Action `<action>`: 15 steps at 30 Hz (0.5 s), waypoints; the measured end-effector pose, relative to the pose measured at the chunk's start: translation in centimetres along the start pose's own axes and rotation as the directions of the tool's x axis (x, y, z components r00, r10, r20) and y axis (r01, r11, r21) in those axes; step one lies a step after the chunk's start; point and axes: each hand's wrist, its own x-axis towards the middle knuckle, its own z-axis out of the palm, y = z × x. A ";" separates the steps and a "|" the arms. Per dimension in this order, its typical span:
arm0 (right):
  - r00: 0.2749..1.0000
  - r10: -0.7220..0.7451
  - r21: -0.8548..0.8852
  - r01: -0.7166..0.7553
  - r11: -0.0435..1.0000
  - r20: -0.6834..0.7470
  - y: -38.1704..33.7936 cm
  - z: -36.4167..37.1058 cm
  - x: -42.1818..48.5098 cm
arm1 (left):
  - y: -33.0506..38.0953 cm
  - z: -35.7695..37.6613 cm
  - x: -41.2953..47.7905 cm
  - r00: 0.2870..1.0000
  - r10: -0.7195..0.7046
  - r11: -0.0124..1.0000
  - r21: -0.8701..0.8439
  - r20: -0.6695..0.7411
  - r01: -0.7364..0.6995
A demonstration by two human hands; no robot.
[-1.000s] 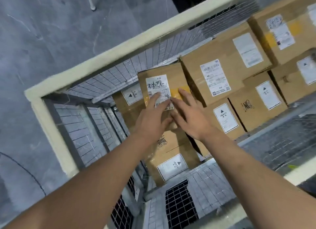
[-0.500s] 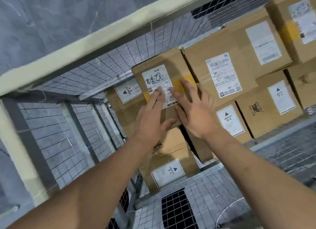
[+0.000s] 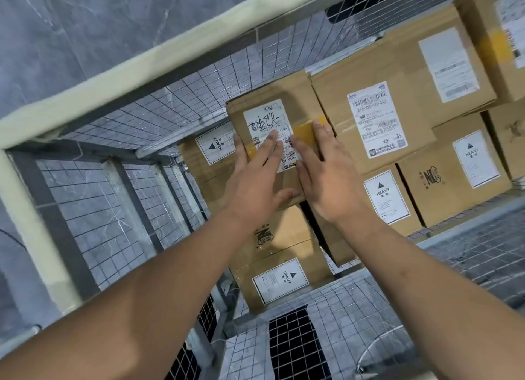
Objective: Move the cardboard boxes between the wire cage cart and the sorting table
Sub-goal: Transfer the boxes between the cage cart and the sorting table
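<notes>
Both flat, fingers straight: left hand (image 3: 255, 181) on label (image 3: 265, 118) of small cardboard box (image 3: 284, 87); right hand (image 3: 326, 178) on its yellow tape (image 3: 304, 131); placement unchanged

Small box (image 3: 301, 101) lies atop stacked boxes (image 3: 397, 76) inside the wire cage cart (image 3: 113, 76)

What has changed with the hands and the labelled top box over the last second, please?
The left hand spread its fingers wider over the top box, one finger now at its left edge. The right hand edged slightly toward the right edge. Nothing was gripped or let go; both hands stay flat on the box, which remains in the wire cage cart.
</notes>
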 end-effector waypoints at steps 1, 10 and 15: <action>1.000 0.011 0.014 -0.011 1.000 -0.012 -0.2 -0.1 0.0 | 0.1 -0.1 0.0 1.000 -0.003 1.000 0.006 0.004 0.003; 0.989 0.105 0.060 -0.111 0.992 0.102 -2.5 -2.2 0.0 | 1.1 -1.6 -0.9 0.999 -0.017 0.991 0.134 0.036 0.012; 0.987 0.129 0.091 -0.137 0.986 0.094 -4.4 -4.9 -0.9 | 1.5 -4.0 -2.4 1.000 -0.002 0.976 0.217 0.024 -0.004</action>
